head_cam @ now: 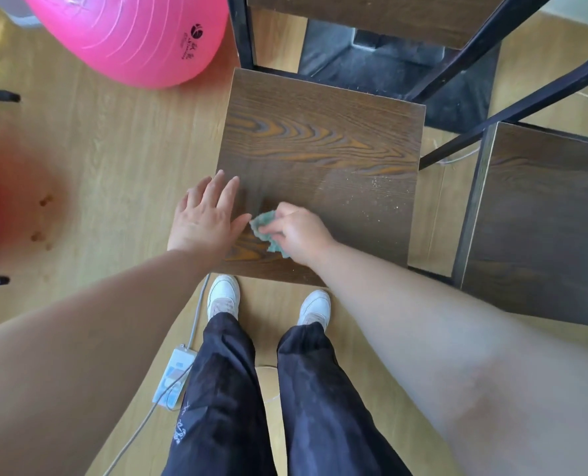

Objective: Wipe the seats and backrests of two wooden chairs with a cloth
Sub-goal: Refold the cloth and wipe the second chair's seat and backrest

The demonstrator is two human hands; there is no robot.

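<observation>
Left hand (205, 216) lies flat, fingers spread, on the near-left corner of the dark wood-grain chair seat (320, 159). Just beside it, right hand (297, 231) has its grip pinched on the small teal cloth (265, 224), bunched against the seat; soft, light, best held wadded. Crumbs dot the right side.

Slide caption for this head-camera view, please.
Right hand wipes the near chair seat with a green cloth; left hand rests flat at its edge.

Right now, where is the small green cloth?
The small green cloth is bunched in the right hand, pressed on the near-left part of the dark wooden chair seat, beside the left hand.
</observation>
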